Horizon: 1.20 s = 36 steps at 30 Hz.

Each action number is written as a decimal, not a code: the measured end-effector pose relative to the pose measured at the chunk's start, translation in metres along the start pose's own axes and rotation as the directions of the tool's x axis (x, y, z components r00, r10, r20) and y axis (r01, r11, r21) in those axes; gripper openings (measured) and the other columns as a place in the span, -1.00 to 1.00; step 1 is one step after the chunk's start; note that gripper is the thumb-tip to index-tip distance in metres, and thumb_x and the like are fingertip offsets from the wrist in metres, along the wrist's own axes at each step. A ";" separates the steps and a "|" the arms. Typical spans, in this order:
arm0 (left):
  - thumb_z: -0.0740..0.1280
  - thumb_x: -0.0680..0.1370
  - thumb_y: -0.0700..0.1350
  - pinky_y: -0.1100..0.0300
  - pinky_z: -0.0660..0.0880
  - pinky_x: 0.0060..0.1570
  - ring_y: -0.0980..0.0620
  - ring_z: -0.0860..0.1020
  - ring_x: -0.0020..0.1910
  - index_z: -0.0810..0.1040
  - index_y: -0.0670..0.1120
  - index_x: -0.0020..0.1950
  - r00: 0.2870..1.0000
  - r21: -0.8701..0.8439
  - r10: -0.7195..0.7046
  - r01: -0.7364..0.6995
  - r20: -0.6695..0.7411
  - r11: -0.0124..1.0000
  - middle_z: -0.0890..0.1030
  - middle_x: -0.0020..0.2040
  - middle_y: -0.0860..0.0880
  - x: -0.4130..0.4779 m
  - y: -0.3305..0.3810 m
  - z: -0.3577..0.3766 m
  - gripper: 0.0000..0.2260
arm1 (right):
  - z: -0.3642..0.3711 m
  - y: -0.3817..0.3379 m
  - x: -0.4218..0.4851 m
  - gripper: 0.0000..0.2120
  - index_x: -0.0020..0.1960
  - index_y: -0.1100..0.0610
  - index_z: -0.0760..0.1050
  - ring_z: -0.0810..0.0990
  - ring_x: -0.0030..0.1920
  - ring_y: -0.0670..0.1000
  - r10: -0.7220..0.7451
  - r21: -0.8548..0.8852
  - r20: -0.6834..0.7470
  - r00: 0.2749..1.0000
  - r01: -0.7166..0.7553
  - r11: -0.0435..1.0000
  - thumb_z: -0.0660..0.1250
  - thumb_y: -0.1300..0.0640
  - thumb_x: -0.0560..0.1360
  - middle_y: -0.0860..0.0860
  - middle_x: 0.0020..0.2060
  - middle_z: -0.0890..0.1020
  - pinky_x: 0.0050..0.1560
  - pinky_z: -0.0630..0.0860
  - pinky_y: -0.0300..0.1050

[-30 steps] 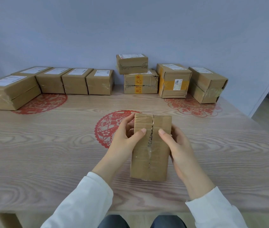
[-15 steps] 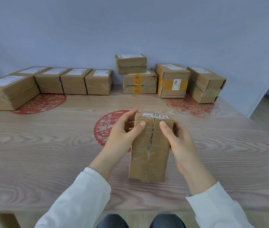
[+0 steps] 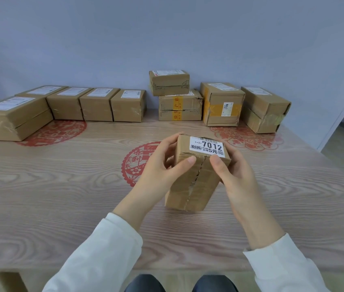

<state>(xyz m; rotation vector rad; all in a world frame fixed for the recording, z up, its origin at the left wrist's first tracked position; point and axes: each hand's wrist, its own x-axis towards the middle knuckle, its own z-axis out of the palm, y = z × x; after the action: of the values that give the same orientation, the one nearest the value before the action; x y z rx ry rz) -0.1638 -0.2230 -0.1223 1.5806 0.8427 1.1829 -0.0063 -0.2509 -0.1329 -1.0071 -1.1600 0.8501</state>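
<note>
The left grip (image 3: 162,165) and the right grip (image 3: 237,175) hold a small cardboard box (image 3: 194,186) between them, one on each side of it. Both are curled round it. Each thumb lies on the near taped face, its tip close to the torn seam that runs down the middle, and the fingers wrap round the far side.

The box stands on end and leans, with its upper end turned toward the camera. A white label (image 3: 207,146) printed 7012 sits on that end, just above the thumbs. The lower end is down at the wooden surface (image 3: 61,186) below the grips; whether it rests there or hangs just clear I cannot tell.

Just left of the left grip a red paper-cut roundel (image 3: 134,165) lies flat on the surface, partly hidden by that grip. Well beyond the grips, along the wall, stand more parcels:
- a stack of two (image 3: 175,102) straight ahead
- a box with yellow tape (image 3: 215,114) and a tilted box (image 3: 266,110) to the right of the stack
- a row of boxes (image 3: 97,106) off to the left

White sleeves (image 3: 103,249) cover both forearms.
</note>
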 end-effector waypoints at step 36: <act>0.37 0.45 0.04 0.13 0.52 0.17 0.05 0.59 0.17 0.42 -0.06 0.39 0.982 -0.177 -0.181 0.167 -0.060 0.970 0.63 0.18 0.01 0.000 -0.025 0.015 -0.48 | 0.009 0.027 -0.004 -0.84 0.00 0.01 0.51 0.58 0.16 0.04 0.049 0.039 -0.161 0.986 -0.043 0.998 0.40 0.19 0.46 0.04 0.07 0.64 0.24 0.48 0.16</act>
<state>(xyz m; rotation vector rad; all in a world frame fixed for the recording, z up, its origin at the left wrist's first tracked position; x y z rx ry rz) -0.1486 -0.2196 -0.1472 1.3019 0.8853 1.1620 -0.0163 -0.2441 -0.1584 -1.0572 -0.9843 0.8070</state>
